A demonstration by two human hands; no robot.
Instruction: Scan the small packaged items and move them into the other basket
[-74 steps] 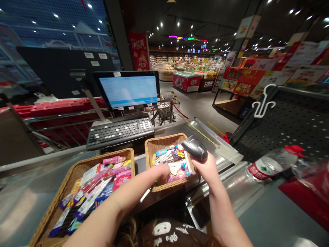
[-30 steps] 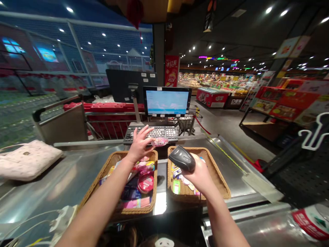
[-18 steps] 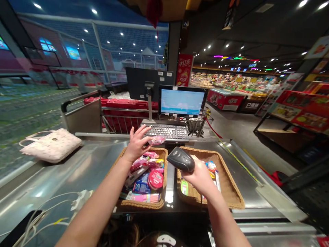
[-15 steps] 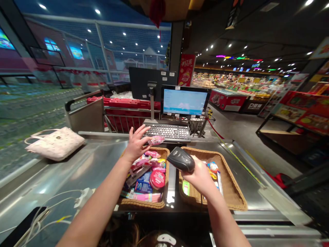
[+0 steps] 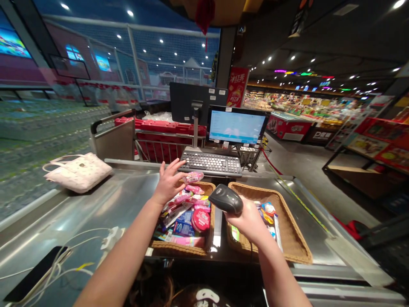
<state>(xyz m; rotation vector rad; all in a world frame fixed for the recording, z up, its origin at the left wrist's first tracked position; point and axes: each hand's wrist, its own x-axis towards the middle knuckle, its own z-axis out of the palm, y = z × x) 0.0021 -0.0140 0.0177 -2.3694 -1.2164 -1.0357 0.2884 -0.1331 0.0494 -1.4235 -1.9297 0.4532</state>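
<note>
My left hand (image 5: 168,182) is over the far left corner of the left wicker basket (image 5: 212,226), with some fingers raised and spread. At its thumb side it grips a small pink packaged item (image 5: 194,176), whose kind I cannot make out. In that basket lie several pink packets, a round red container (image 5: 201,219) and a blue box (image 5: 184,227). My right hand (image 5: 248,219) is closed around a black handheld barcode scanner (image 5: 226,199), its head pointing left. Beneath that hand stands the right wicker basket (image 5: 295,232), holding several small packages (image 5: 269,209).
Beyond the baskets are a black keyboard (image 5: 212,162) and a lit monitor (image 5: 237,125). A pale handbag (image 5: 79,172) rests on the metal counter's left side. Nearer lie a phone (image 5: 36,273) and white cables (image 5: 59,266). A shopping cart (image 5: 166,147) stands behind the counter.
The view has shifted slightly, so the counter appears farther right. Both hands keep nearly the same pose, with the pink item still in the left and the barcode scanner in the right.
</note>
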